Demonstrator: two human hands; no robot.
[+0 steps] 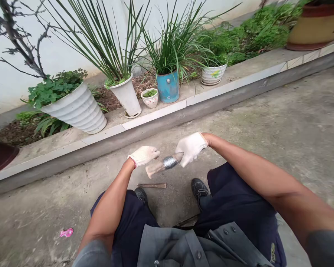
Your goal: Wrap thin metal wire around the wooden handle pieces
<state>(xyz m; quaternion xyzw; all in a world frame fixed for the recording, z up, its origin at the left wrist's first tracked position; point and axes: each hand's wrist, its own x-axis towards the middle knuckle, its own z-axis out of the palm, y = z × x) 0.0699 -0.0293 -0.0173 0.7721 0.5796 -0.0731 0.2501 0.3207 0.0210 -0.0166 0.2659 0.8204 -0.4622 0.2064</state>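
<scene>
My right hand (pixel 191 148), in a white knit glove, is closed around one end of a short wooden stick (pixel 155 170). Silver wire (pixel 169 162) is wound in a thick band about the stick's middle. The stick tilts, its bare end pointing down to the left. My left hand (pixel 144 155), also gloved, is just above that bare end with its fingers pinched together. Whatever those fingers hold is too small to make out. On the concrete below, between my shoes, lies a thin brownish tapered bar (pixel 152 185).
Ahead runs a low tiled ledge (pixel 156 115) with potted plants, among them a ribbed white pot (pixel 78 107), a tall white pot (pixel 128 98) and a blue bucket (pixel 167 89). A small pink object (pixel 66 232) lies on the concrete at lower left.
</scene>
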